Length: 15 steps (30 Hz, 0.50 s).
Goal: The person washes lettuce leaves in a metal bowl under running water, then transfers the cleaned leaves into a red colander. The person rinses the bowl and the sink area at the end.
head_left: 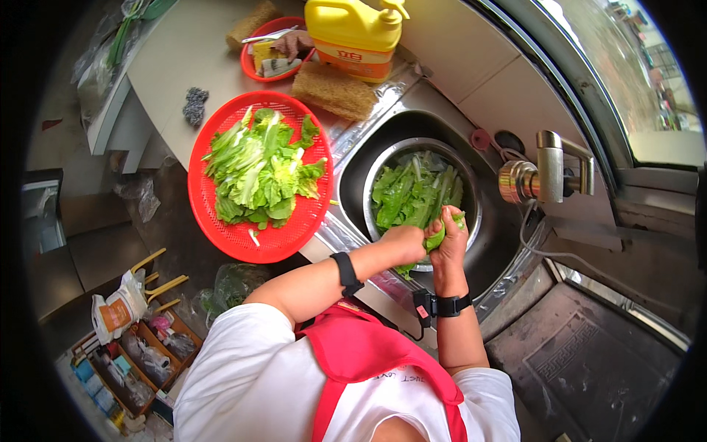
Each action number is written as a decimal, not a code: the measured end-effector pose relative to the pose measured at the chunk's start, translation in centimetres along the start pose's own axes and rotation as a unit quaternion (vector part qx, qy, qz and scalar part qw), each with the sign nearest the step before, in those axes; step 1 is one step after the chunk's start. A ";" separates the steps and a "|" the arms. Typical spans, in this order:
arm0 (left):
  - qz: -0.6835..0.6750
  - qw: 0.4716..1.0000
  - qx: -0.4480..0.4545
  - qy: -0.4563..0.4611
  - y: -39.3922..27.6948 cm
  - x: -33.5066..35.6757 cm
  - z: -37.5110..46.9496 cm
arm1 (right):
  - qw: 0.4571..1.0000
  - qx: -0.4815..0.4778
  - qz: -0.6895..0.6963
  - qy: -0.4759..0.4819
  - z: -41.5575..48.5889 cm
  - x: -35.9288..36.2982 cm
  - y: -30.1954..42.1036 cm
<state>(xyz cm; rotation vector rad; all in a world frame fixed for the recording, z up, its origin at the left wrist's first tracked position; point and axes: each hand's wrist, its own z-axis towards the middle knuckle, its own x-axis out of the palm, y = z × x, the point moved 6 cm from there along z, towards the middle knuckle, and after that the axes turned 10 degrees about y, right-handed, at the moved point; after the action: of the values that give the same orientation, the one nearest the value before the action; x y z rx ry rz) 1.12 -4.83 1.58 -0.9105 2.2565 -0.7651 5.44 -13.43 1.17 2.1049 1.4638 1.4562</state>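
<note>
Both hands are over the front rim of a steel bowl [479, 212], which stands in the sink [353, 190]. Green leaf lettuce [409, 190] fills much of the bowl. My right hand [450, 237] is closed around a bunch of leaves [436, 238], part of which shows between the two hands. Right against it, my left hand [406, 243] is curled into a fist on the same leaves; its fingertips are hidden. A leaf end hangs below the fist. On the counter to the left, a red plastic colander [270, 246] holds a heap of torn lettuce leaves [259, 171].
A faucet [538, 177] juts over the sink's right side. Behind the colander are a yellow jug [353, 33], a loofah [331, 91], a small red basket [248, 63] with sponges and cloths, and a steel-wool scrubber [195, 106]. Plastic bags [237, 284] lie low at left.
</note>
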 end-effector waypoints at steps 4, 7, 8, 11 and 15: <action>0.131 0.989 0.057 -0.036 -0.1 1.7 -0.5 | 0.992 0.106 -0.061 -0.020 0.3 -1.8 -1.6; 0.169 0.971 0.148 -0.083 -0.1 2.5 -1.7 | 0.965 0.252 -0.068 0.034 0.2 -1.6 -2.0; 0.187 0.959 0.188 -0.102 -0.3 2.5 -2.4 | 0.947 0.312 -0.047 0.057 0.1 -1.2 -1.9; 0.182 0.949 0.226 -0.124 0.1 0.8 -5.0 | 0.932 0.336 -0.095 0.095 0.1 0.4 -1.1; 0.076 0.943 0.091 -0.312 3.3 -6.5 -12.5 | 0.973 0.186 -0.129 0.042 1.0 4.6 -1.5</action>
<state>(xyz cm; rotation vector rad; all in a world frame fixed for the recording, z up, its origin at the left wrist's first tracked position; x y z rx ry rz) -4.93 5.59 9.57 -0.7460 1.6445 -0.5100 5.42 -8.70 2.47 1.9570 2.0923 1.2654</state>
